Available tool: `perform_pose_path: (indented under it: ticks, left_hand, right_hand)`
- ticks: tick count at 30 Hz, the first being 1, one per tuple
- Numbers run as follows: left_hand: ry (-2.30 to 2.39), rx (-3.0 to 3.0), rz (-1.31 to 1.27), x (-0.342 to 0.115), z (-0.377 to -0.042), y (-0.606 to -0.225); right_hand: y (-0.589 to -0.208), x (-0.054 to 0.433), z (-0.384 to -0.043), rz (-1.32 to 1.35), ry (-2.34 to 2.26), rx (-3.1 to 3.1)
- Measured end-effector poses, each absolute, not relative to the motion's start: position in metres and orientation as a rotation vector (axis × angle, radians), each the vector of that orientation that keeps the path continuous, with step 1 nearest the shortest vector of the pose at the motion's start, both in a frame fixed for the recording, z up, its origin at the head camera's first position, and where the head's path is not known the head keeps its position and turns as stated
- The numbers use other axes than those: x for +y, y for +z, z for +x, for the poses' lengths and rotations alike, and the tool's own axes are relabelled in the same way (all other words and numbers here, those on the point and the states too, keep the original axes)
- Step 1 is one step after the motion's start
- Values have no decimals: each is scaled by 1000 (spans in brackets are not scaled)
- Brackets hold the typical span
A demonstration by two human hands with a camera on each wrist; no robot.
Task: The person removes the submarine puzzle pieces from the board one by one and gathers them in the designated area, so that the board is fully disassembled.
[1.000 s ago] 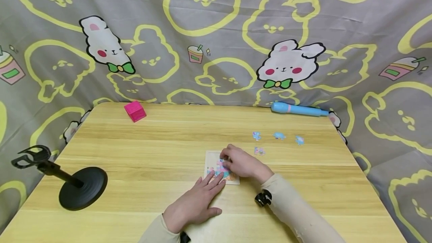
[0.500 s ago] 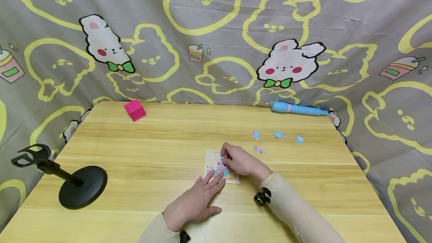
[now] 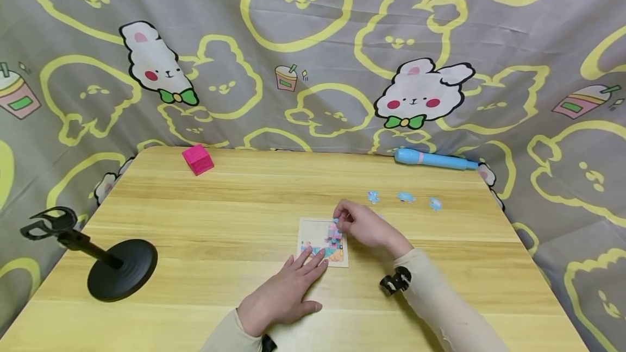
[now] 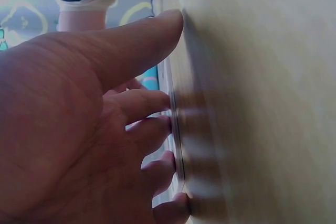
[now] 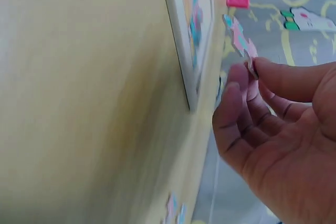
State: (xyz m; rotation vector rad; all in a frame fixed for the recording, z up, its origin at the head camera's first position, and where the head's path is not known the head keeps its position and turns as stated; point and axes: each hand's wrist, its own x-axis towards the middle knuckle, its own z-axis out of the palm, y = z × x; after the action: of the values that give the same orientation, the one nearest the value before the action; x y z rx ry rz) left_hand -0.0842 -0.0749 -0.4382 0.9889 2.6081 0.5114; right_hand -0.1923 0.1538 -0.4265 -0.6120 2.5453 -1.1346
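Note:
My right hand [image 3: 368, 226] pinches a pink and blue jigsaw piece [image 5: 239, 38] between thumb and fingertips. In the right wrist view the piece is raised off the board and tilted. Below it lies the puzzle board [image 3: 313, 225], a pale framed tray with colourful pieces fitted along its lower part. The upper left of the tray shows bare backing. My left hand [image 3: 283, 295] lies with spread, straight fingers on the board's lower edge, covering part of the picture. From the left wrist view, its fingertips [image 4: 165, 163] press at the board's edge.
Loose blue jigsaw pieces [image 3: 405, 197] lie on the wooden table beyond my right hand, another mostly hidden behind it. A pink cube [image 3: 198, 159] sits at the back left, a blue pen-like tube [image 3: 435, 159] at the back right. A black stand [image 3: 122, 269] occupies the left side.
My right hand has shifted right and slightly away with the pinched jigsaw piece, from the tray's middle to its right side. The left hand stays in place.

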Motion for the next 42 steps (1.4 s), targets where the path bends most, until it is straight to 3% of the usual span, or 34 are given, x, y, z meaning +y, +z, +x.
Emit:
perform_pose_path:
  ticks: [12, 23, 42]
  left_hand:
    - [536, 2601, 991, -74, -84, -439]
    - [537, 2603, 1004, -74, -84, -438]
    - [517, 2625, 1013, -74, -83, -442]
  right_hand:
    - [-419, 226, -195, -441, -1397, 2397]
    - [-423, 289, -196, -269, -1256, 2631]
    - [-436, 305, -209, -207, -1013, 2734]
